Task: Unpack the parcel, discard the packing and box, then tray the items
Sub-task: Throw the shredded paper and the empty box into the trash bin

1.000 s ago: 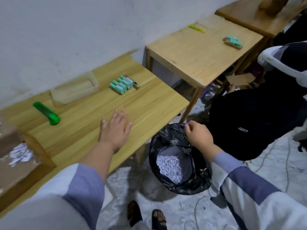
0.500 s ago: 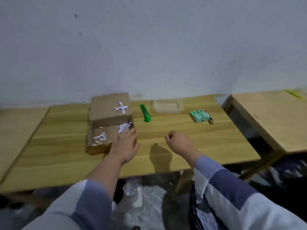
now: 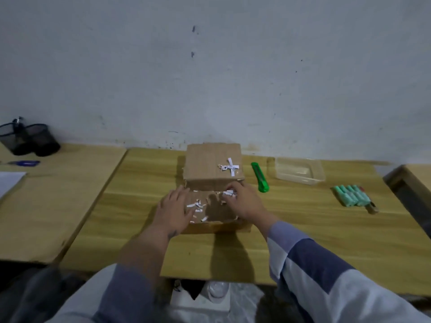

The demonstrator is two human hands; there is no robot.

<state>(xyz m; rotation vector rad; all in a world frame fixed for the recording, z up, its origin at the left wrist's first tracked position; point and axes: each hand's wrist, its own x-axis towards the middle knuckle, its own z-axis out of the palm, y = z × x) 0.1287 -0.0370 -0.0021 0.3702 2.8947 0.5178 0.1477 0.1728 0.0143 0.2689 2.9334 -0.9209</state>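
The brown cardboard box (image 3: 213, 164) lies open in the middle of the wooden table (image 3: 303, 234), its flap folded back toward the wall. White paper shreds (image 3: 229, 167) stick to the flap, and more lie inside the box. My left hand (image 3: 175, 210) rests flat on the box's left edge with its fingers spread. Over the box's right inner corner, my right hand (image 3: 245, 203) curls its fingertips onto a small clump of shreds. A clear plastic tray (image 3: 300, 171) stands at the back right. Several teal cylinders (image 3: 349, 195) lie in a row further right.
A green box cutter (image 3: 260, 177) lies just right of the box. On the left table stand two black mesh pen cups (image 3: 30, 138), with a blue tool (image 3: 23, 163) and white paper (image 3: 9, 183). Another table (image 3: 417, 178) begins at the right. The wall runs close behind.
My view swung from the black bin bag on the floor back to the table. My right hand let go of the bag, and both hands moved onto the open box.
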